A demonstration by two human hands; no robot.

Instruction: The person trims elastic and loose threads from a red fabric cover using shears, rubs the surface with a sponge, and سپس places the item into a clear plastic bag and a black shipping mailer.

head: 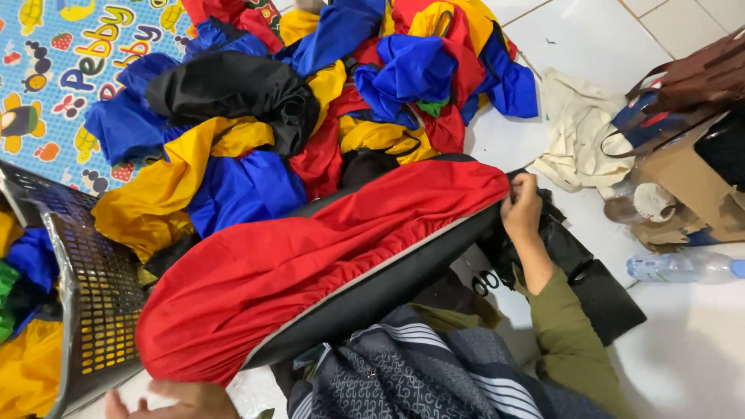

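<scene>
A long black cushion-like pad (388, 283) lies across my lap, mostly wrapped in a red fabric cover (310, 256). My right hand (520, 208) pinches the cover's edge at the pad's upper right end. At the bottom left, my left hand (182, 399) shows under the pad's other end with fingers spread, touching the red cover; whether it grips is unclear.
A heap of blue, yellow, red and black fabric covers (310, 93) lies on the floor ahead. A grey mesh basket (93, 287) with more fabric stands at left. Scissors (486, 281), a water bottle (683, 266), a cardboard box (691, 182) and a cream cloth (574, 128) sit at right.
</scene>
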